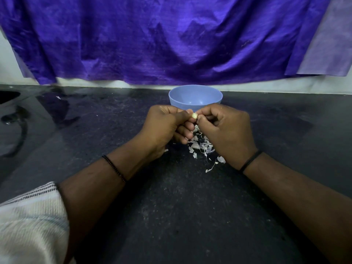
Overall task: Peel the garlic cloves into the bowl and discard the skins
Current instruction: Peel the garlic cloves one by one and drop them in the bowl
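Dark countertop (pixel 171 216), purple cloth (pixel 171 39) hung behind it. Blue bowl (pixel 195 97) sits dead ahead, just beyond both hands, roughly centred between them, so a drop is a short forward reach for either. Left hand (pixel 165 124) and right hand (pixel 226 130) meet in front of it, fingers curled, both pinching one garlic cloves piece, the clove (pixel 194 115), between their tips. Clove axis probably runs left-right between the pinches; too small to be sure. Skins (pixel 202 147) lie scattered on the counter directly under the hands, not yet discarded.

Purple cloth (pixel 171 39) over wall; dark countertop (pixel 171 206).
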